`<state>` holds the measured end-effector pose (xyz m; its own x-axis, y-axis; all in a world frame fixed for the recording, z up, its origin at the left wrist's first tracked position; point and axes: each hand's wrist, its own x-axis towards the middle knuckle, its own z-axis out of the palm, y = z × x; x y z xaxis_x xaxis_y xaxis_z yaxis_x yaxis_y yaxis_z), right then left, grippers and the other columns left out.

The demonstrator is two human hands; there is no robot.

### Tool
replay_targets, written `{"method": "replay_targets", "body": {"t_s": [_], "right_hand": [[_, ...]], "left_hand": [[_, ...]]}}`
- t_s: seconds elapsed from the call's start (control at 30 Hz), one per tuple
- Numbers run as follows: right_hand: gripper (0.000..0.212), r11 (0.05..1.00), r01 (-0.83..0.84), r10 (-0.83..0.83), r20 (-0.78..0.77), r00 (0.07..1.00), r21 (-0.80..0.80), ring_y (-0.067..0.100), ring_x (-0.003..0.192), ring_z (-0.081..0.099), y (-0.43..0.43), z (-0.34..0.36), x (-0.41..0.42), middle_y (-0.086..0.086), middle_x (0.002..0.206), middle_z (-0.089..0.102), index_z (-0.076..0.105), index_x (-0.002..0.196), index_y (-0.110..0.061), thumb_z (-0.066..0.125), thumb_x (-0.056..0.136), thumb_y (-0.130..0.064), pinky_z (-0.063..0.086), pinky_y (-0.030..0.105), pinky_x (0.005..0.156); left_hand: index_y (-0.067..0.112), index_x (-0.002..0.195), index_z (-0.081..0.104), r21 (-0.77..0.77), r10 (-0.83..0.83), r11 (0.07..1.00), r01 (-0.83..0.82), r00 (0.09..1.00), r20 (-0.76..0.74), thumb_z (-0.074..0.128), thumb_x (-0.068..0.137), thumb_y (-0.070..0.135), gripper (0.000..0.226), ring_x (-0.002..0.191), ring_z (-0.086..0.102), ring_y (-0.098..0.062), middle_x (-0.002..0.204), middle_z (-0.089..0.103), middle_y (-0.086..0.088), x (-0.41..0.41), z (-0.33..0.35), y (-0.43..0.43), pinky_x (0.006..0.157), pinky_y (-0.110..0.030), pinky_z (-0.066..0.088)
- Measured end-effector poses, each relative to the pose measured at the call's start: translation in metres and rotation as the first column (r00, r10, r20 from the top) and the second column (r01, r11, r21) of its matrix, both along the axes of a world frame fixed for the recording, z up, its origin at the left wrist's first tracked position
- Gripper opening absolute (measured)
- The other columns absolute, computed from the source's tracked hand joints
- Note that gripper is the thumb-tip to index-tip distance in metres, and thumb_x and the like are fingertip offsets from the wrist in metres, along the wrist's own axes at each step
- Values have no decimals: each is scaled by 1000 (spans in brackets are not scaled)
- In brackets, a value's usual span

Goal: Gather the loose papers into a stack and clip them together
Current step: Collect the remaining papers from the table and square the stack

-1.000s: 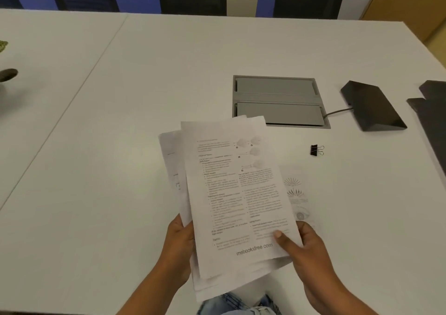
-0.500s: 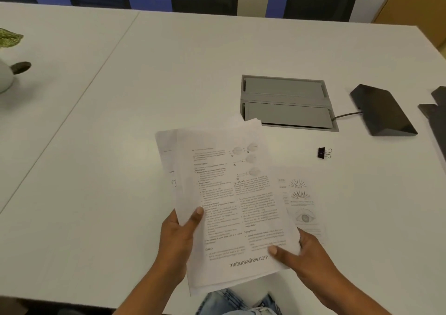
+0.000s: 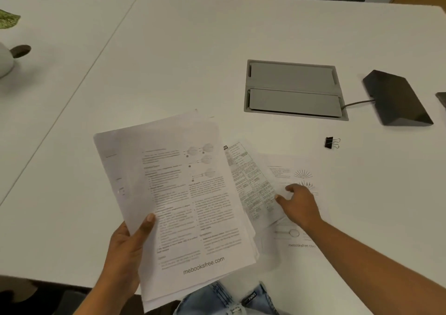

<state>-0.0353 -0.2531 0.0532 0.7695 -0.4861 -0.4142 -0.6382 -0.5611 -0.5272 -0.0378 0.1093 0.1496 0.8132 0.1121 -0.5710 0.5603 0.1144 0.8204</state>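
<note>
The left hand (image 3: 125, 249) pinches the paper stack (image 3: 188, 194); the right hand (image 3: 299, 203) rests on loose sheets (image 3: 251, 184) beside it, grip unclear

the left hand (image 3: 128, 249) is gripping the stack of papers (image 3: 188, 206) at its lower left edge, thumb lying across the top page, fingers hidden beneath. the right hand (image 3: 299, 206) is resting just right of the stack, palm down, bent fingertips touching a loose sheet (image 3: 282, 167); whether it is pinching is unclear. its bare forearm is stretching in from the stack's lower right.
</note>
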Motion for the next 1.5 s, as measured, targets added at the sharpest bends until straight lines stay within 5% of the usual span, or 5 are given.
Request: {"method": "replay_targets", "body": {"t_s": [0.2, 0.57, 0.7, 1.07, 1.5], "right_hand": [[70, 930, -191, 115, -245, 963, -315, 31, 112, 57, 10, -20, 18, 13, 121, 58, 51, 125, -8, 73, 75, -51, 53, 40, 85], [23, 996, 43, -57, -191, 980, -76, 21, 70, 57, -13, -13, -7, 0, 74, 63, 57, 71, -17, 73, 82, -29, 40, 27, 60], [24, 994, 45, -62, -169, 984, -100, 29, 79, 63, -31, -13, -30, 13, 94, 72, 70, 95, -8, 68, 87, -31, 45, 29, 67], [5, 961, 172, -185, -41, 982, -218, 24, 60, 59, -43, 7, -63, 0, 68, 62, 71, 86, -18, 67, 85, -21, 48, 27, 55], [34, 793, 483, -545, 79, 834, 370, 35, 89, 65, -57, 35, -92, 19, 104, 69, 64, 119, 3, 70, 85, -1, 54, 41, 85]], "left_hand": [[13, 112, 67, 21, 82, 996, -82, 996, -28, 68, 80, 27, 35, 92, 71, -40, 101, 77, -14, -18, -3, 17, 78, -49, 57], [17, 105, 67, -3, 89, 996, -90, 996, -25, 66, 86, 25, 21, 91, 70, -41, 100, 77, -12, -9, -11, 13, 76, -52, 58], [16, 104, 68, -11, 52, 999, -52, 999, -8, 67, 86, 23, 19, 87, 74, -36, 97, 79, -10, -1, -9, 1, 77, -50, 59], [21, 104, 67, -24, -12, 1000, 11, 1000, -22, 69, 75, 35, 33, 90, 73, -34, 93, 79, -2, 8, -14, -21, 76, -50, 59], [25, 102, 67, 41, 4, 999, -3, 999, -32, 66, 89, 28, 14, 93, 71, -36, 101, 77, -6, 9, -25, -15, 80, -52, 58]]}}
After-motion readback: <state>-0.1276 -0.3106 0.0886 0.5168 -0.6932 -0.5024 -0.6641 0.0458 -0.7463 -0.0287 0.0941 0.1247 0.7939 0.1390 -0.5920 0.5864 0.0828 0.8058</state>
